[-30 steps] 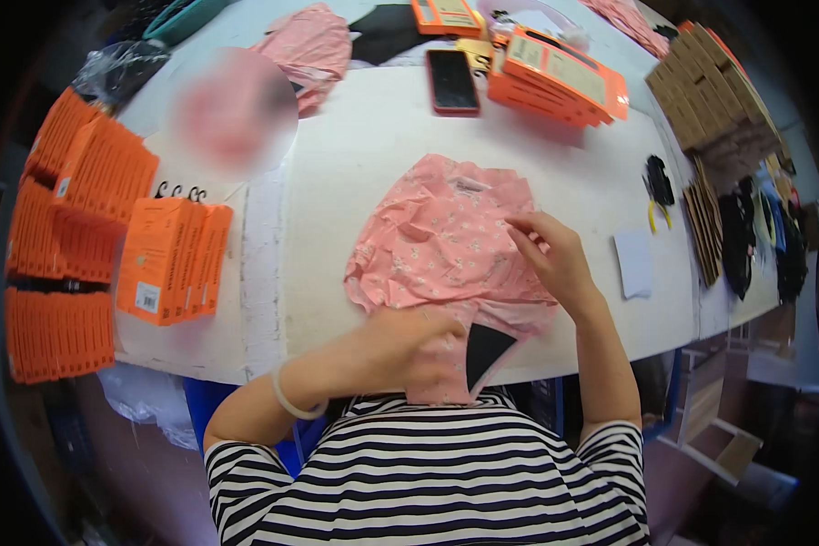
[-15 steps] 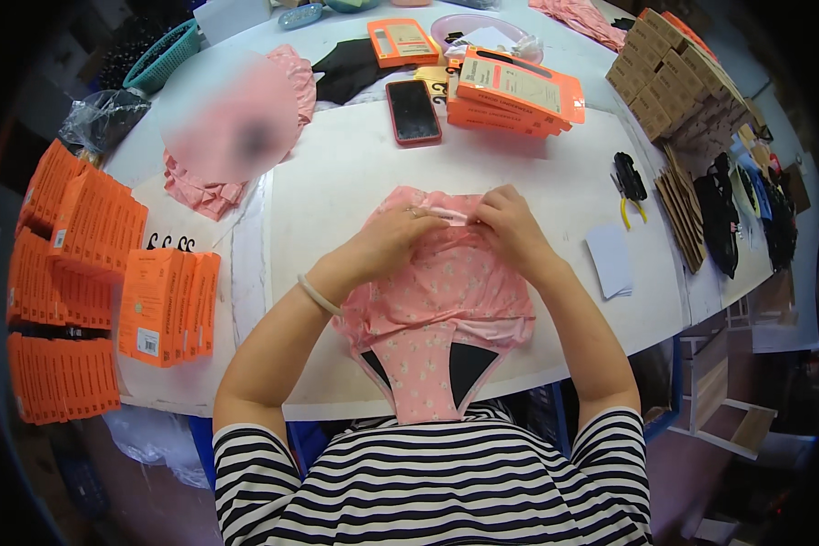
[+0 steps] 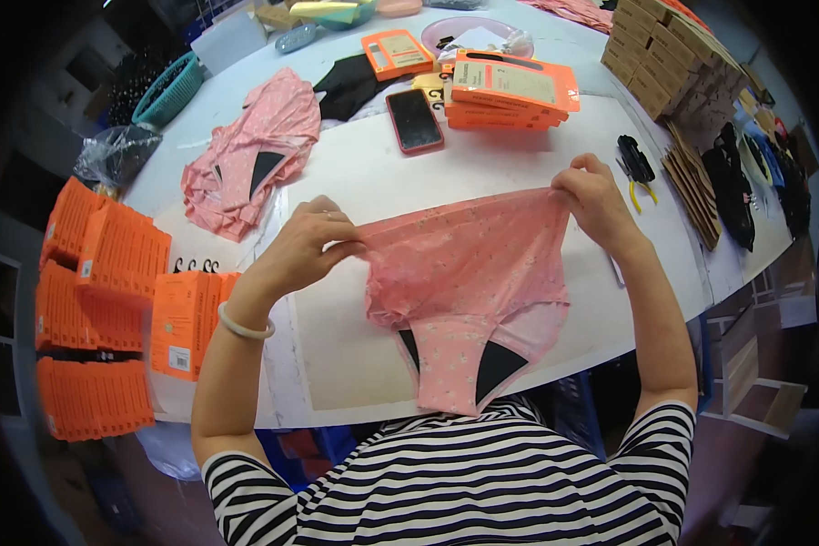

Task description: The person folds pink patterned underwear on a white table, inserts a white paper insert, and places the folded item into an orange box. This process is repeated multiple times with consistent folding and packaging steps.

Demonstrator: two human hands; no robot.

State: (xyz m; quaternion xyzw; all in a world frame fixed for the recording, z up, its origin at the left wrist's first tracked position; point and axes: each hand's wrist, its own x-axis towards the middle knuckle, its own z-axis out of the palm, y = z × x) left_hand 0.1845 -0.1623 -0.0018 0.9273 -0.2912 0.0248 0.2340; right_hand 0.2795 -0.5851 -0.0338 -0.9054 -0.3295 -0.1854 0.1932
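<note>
A pair of pink floral underpants [image 3: 482,264] with black lining at the leg openings is spread in front of me, its crotch end toward my body. My left hand [image 3: 314,246] pinches the left corner of the waistband. At the right corner, my right hand [image 3: 596,200] pinches the same waistband, a little higher up. Between both hands the waistband is stretched almost straight. More pink floral underpants [image 3: 259,150] lie in a loose pile at the far left, a black lining patch showing on top.
Orange boxes [image 3: 96,391] stand stacked at the left; more orange boxes [image 3: 510,86] lie at the back. A phone [image 3: 416,119] rests beside black cloth [image 3: 350,86]. Yellow-handled pliers [image 3: 642,173] lie at the right, near flat brown cardboard [image 3: 692,196] and stacked brown cartons [image 3: 669,59].
My hands have moved apart from the middle of the waistband to its two corners, pulling it wide. The view has shifted slightly.
</note>
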